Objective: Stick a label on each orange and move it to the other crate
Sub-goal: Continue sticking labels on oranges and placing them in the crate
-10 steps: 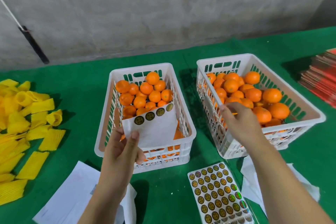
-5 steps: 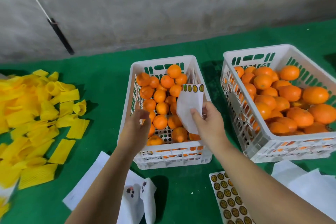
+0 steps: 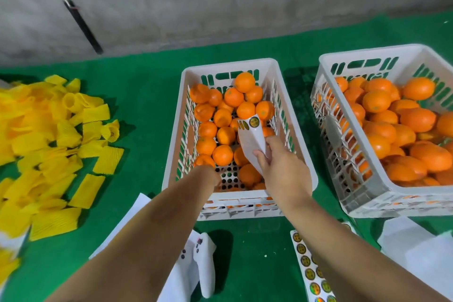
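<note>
Green table under a grey wall, two white crates of oranges.

The strip (image 3: 252,141), two labels at its top, is pinched in the right hand (image 3: 282,169) over the centre crate (image 3: 245,197). The left hand (image 3: 208,175) dips in low; whether it grasps anything I cannot tell. Unlabelled oranges (image 3: 392,120) fill the right crate (image 3: 362,198). Risk: the curling strip may fold and stick to itself.

we see two white crates on the green cloth (image 3: 147,76), both with oranges inside. the right hand (image 3: 282,169) pinches a curled label strip (image 3: 252,140) above the left crate (image 3: 230,66). the left hand (image 3: 208,174) reaches low into this crate and is mostly hidden. the right crate (image 3: 382,52) is fuller. yellow foam sleeves (image 3: 49,144) lie far left, a sticker sheet (image 3: 308,272) near us.
</note>
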A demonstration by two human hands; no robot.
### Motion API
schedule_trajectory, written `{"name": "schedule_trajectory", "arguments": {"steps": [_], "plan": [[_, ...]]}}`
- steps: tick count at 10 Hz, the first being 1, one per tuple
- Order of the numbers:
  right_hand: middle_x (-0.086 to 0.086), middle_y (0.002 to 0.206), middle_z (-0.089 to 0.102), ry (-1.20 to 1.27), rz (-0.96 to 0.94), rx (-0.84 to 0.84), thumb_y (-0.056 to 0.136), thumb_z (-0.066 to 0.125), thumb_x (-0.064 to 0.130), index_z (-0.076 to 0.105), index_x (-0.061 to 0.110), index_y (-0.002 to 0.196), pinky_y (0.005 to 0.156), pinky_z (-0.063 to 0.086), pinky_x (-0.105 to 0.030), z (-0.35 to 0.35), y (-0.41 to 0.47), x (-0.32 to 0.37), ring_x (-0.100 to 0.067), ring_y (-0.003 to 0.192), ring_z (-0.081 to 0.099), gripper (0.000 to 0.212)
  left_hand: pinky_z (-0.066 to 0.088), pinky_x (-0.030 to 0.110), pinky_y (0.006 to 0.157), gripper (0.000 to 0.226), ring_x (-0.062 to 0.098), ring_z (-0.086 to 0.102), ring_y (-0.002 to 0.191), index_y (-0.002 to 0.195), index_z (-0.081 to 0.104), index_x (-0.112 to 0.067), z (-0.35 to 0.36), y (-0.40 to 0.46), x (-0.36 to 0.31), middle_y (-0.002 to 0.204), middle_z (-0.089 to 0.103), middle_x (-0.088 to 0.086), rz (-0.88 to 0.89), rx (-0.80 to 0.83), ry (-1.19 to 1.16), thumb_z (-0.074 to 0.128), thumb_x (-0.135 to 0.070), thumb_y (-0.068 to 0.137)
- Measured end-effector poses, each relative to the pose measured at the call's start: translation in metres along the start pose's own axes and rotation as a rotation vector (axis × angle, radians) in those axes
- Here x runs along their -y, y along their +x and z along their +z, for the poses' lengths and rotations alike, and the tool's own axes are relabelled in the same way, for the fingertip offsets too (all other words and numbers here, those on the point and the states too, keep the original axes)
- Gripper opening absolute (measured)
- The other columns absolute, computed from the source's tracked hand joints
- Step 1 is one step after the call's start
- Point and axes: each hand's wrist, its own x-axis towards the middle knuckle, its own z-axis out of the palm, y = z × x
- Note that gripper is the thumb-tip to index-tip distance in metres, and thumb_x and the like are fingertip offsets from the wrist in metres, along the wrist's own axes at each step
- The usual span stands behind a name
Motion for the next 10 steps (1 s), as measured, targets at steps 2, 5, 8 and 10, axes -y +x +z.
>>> {"name": "schedule_trajectory", "arguments": {"steps": [2, 5, 8, 10], "plan": [[0.007, 0.070, 0.056, -0.010, 0.002, -0.025, 0.105, 0.052, 0.046, 0.046, 0.030, 0.107, 0.052, 0.052, -0.039, -0.002, -0.002, 0.002, -0.028, 0.060, 0.058, 0.017, 0.047, 0.037, 0.110, 0.063, 0.030, 0.053, 0.135, 0.158, 0.039, -0.016, 0.008, 0.005, 0.008, 0.154, 0.048, 0.014, 0.064, 0.009, 0.532, 0.061, -0.040, 0.105], [0.008, 0.067, 0.059, 0.033, 0.023, -0.079, 0.103, 0.052, 0.051, 0.044, 0.036, 0.104, 0.052, 0.053, -0.039, 0.000, -0.001, -0.002, -0.027, 0.059, 0.058, 0.016, 0.050, 0.053, 0.105, 0.060, 0.035, 0.048, 0.134, 0.139, 0.061, -0.037, -0.038, -0.072, 0.002, 0.141, 0.052, 0.005, 0.337, -0.317, -0.069, 0.080, -0.049, 0.083], [0.004, 0.104, 0.080, 1.067, 0.170, 0.163, 0.098, 0.070, 0.019, 0.074, 0.025, 0.112, 0.071, 0.062, -0.032, -0.052, -0.018, -0.005, -0.028, 0.094, 0.076, 0.016, 0.056, 0.027, 0.092, 0.078, 0.007, 0.064, 0.125, 0.142, 0.064, -0.027, -0.029, -0.169, 0.023, 0.145, 0.060, -0.020, 0.595, -0.106, -1.149, 0.089, -0.055, 0.073], [0.001, 0.113, 0.079, 1.181, 0.163, 0.275, 0.086, 0.073, 0.029, 0.079, 0.033, 0.112, 0.074, 0.060, -0.022, -0.077, -0.076, 0.000, -0.018, 0.100, 0.077, 0.027, 0.052, 0.038, 0.106, 0.105, 0.031, 0.061, 0.131, 0.142, 0.062, -0.010, -0.002, -0.221, 0.039, 0.139, 0.066, 0.013, 0.744, 0.204, -1.466, 0.100, -0.057, 0.057]]}}
